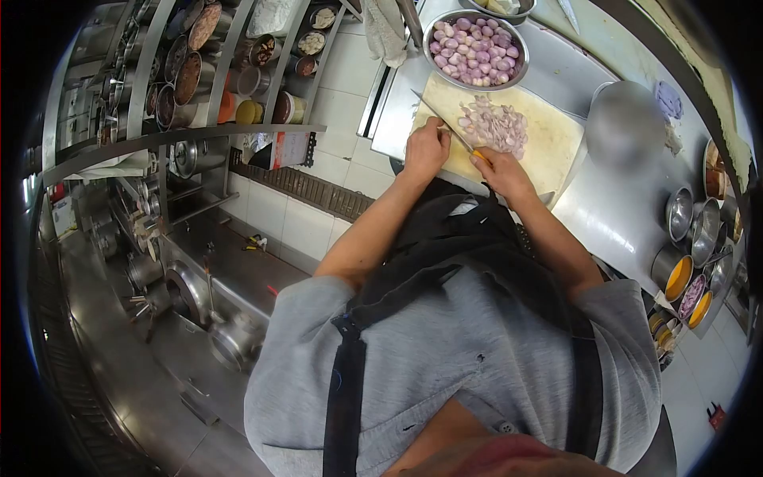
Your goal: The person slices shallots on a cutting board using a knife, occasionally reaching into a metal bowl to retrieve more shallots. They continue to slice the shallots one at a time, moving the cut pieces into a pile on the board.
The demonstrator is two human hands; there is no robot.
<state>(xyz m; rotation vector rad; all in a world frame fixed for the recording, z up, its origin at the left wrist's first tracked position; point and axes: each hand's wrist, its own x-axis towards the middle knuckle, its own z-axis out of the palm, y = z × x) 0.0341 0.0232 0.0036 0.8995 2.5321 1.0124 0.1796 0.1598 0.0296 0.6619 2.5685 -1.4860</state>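
My right hand (502,171) is closed around the orange handle of a knife (447,122), whose blade slants up and left over a pale cutting board (548,163). Close by the blade, on the board's left side, my left hand (429,149) has its fingers curled together; what they hold, if anything, is hidden. Sliced shallots (494,126) lie in a loose heap beyond the knife. Behind the board stands a metal bowl (522,70) full of peeled whole shallots (474,52).
The steel counter (608,208) runs to the right, with a blurred round shape (625,126) on it and metal bowls (704,230) farther along. A second blade (545,198) lies by the board's near edge. Racks of pots (187,79) stand at left.
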